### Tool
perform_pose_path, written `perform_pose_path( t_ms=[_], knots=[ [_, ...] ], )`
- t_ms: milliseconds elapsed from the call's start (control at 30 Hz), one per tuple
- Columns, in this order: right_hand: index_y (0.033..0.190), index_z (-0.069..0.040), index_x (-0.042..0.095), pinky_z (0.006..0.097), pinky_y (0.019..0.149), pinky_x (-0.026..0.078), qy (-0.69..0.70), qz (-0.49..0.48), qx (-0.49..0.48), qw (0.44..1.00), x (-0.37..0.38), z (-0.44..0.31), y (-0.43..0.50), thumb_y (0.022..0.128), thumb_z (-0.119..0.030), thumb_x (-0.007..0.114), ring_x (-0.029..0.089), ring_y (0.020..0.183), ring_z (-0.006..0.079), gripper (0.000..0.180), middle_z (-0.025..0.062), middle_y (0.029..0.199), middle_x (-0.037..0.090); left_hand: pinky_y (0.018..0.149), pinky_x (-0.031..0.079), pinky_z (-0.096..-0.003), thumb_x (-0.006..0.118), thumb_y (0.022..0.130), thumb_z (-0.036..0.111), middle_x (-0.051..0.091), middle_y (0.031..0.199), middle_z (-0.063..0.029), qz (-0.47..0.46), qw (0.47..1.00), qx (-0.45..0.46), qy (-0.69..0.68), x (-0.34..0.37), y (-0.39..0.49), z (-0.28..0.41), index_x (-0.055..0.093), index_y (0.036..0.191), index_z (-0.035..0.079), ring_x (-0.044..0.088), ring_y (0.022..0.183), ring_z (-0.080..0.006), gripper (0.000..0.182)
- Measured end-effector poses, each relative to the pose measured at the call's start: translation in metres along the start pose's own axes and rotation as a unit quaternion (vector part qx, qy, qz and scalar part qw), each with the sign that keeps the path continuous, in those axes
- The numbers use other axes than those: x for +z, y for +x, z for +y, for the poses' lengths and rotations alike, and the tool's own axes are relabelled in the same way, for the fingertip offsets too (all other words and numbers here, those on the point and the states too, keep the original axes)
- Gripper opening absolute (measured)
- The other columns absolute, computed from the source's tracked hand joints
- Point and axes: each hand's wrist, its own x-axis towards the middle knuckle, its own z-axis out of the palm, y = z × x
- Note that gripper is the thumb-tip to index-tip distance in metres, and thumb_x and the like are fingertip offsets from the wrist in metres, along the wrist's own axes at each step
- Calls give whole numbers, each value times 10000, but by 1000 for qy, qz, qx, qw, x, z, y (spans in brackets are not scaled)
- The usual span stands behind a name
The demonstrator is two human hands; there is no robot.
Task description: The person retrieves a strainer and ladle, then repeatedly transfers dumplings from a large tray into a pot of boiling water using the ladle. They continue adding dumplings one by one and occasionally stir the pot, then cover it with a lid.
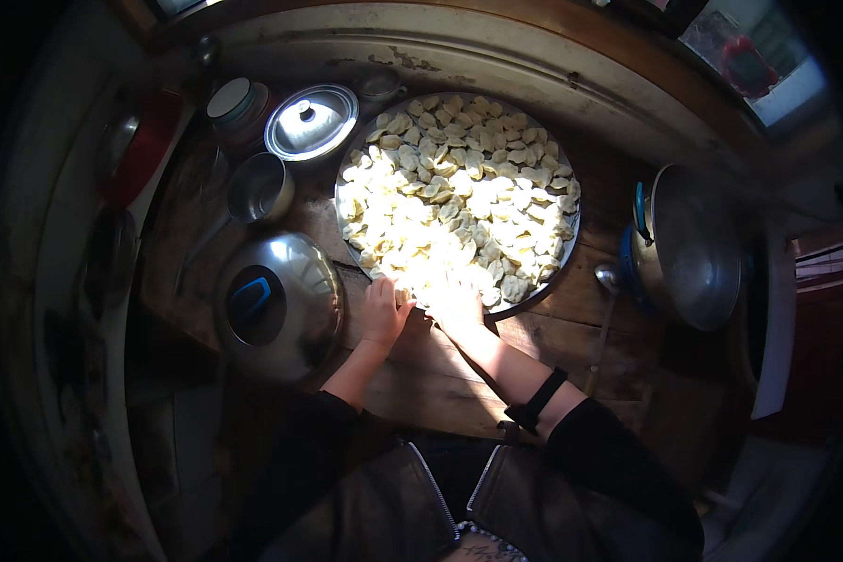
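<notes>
A large round tray (576, 242) full of pale dumplings (456, 151) lies on a wooden table. My left hand (385, 309) is at the tray's near left edge, fingertips by the rim and thumb pointing right. Just to its right, my right hand (456, 302) reaches over the near rim onto the dumplings. Strong sunlight washes out its fingers and the dumplings around them, so whether either hand grips anything cannot be told. A domed metal lid (302, 302) with a blue-edged handle lies left of my left hand.
At the left are a small saucepan (260, 188), a shiny lid (312, 123) and a lidded container (230, 100). On the right a ladle (607, 278) lies beside a large metal pot (695, 246) with a blue handle. A wall (464, 42) borders the table's far side.
</notes>
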Motion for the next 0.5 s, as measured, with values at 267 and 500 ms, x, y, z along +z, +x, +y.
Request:
perform_pose_path(
  t_ms=[267,500],
  knots=[
    [1161,-65,480,416,809,428,167,84,-12,982,34,9,-8,757,-146,568,476,1018,308,421,172,1165,444,767,427,-386,724,636,136,466,979,-175,13,963,-238,-126,22,-7,6,425,1015,14,492,909,-335,498],
    [1001,-51,544,258,625,473,687,-44,157,708,2,20,2,752,-68,604,551,830,131,257,83,1012,523,749,444,-325,626,680,42,466,979,-126,55,951,-237,-189,16,-9,-9,447,1008,17,518,877,-245,375]
  ],
)
